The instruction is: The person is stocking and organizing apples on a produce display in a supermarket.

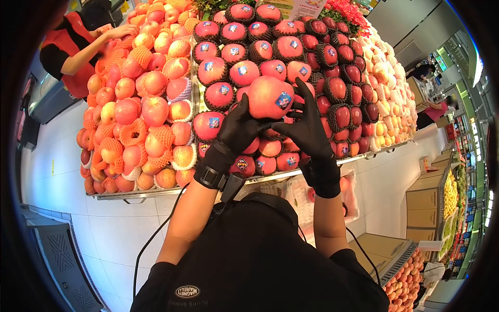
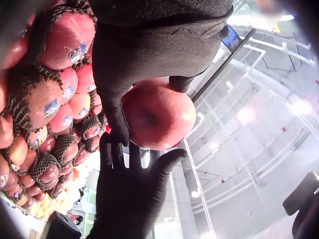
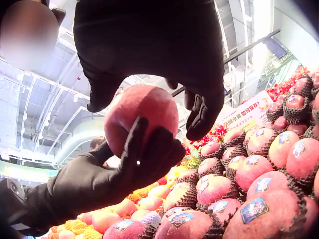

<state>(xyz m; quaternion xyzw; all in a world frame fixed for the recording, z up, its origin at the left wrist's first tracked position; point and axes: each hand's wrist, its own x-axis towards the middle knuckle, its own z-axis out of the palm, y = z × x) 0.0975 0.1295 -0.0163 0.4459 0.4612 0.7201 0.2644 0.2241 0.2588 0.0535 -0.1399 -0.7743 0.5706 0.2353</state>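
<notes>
Display stand point(image 1: 117, 197) fills upper left to upper right: orange-netted apples point(image 1: 141, 55) left, black-netted apples point(image 1: 234, 32) mid. Pale box point(image 1: 354, 209), below centre-right, has red fruit. Stickered apple point(image 1: 267, 98), upper centre; gloved left hand point(image 1: 236, 131) grips it, fingers curled underneath; right hand point(image 1: 307, 129) alongside, fingers extended, spread.

In the head view, the apple point(image 1: 266, 100) hides most fingers of the left hand point(image 1: 236, 129), and the top edge cuts off the sign point(image 1: 299, 7). The right wrist view's blurred patch point(image 3: 29, 34) perhaps covers a person.
</notes>
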